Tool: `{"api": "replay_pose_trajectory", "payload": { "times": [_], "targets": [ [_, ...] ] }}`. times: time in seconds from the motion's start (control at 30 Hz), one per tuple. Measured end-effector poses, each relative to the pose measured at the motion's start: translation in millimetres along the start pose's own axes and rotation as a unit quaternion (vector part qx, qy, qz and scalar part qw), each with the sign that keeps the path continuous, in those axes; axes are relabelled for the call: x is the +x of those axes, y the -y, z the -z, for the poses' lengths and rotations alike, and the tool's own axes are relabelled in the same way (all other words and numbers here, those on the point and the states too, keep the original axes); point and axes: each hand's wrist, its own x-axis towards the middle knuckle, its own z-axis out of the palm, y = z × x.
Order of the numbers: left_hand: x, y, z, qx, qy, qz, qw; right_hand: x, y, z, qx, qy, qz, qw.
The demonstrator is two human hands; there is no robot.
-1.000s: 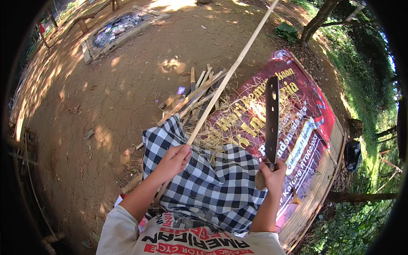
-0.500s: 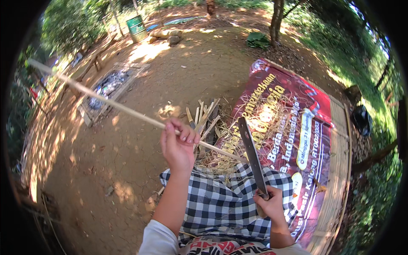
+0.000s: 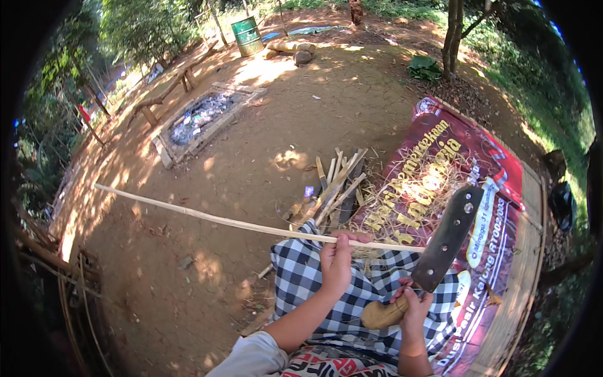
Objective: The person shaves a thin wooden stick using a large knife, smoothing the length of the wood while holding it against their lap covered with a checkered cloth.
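Observation:
My left hand (image 3: 338, 267) is closed round a long, thin, pale stick (image 3: 226, 221), thumb along its near side. The stick slants across in front of me, its far tip out over the dirt on the left and its right end by the knife blade. In my right hand (image 3: 414, 308) is a large knife (image 3: 445, 242) with a broad dark blade with holes and a curved wooden handle. The blade points up and to the right; whether it touches the stick I cannot tell. A black-and-white checked cloth (image 3: 301, 267) covers my lap beneath both hands.
Split wood sticks (image 3: 339, 185) lie in a pile ahead of my lap. Pale shavings (image 3: 408, 195) are strewn over a dark red banner (image 3: 502, 251) on a bamboo mat (image 3: 524, 270) at the right. A framed ash pit (image 3: 204, 122) and a green drum (image 3: 247, 36) stand farther off.
The stick has swung lower on the left and lies flatter. The knife has turned from leaning left to leaning right, its broad face now showing. The view has shifted left.

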Motion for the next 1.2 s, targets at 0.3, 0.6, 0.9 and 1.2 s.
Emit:
{"api": "replay_pose_trajectory", "payload": {
  "times": [0.3, 0.6, 0.9, 1.2],
  "targets": [
    [-39.1, 52.1, -2.9, 0.12, -0.026, 0.036, 0.992, 15.9, 4.7, 21.8, 0.065, 0.047, -0.01, 0.997],
    [-52.7, 58.9, -26.9, 0.115, 0.108, 0.2, 0.967, 10.5, 23.4, 21.9, 0.086, -0.023, 0.007, 0.996],
    [-60.0, 56.7, -4.1, 0.163, 0.179, 0.309, 0.92, 31.6, 16.5, 31.0, 0.117, -0.055, -0.004, 0.992],
    [-78.1, -66.8, 82.7, 0.645, 0.188, 0.099, 0.735, 58.2, 34.0, 74.7, 0.098, -0.125, 0.015, 0.987]
  ]
}}
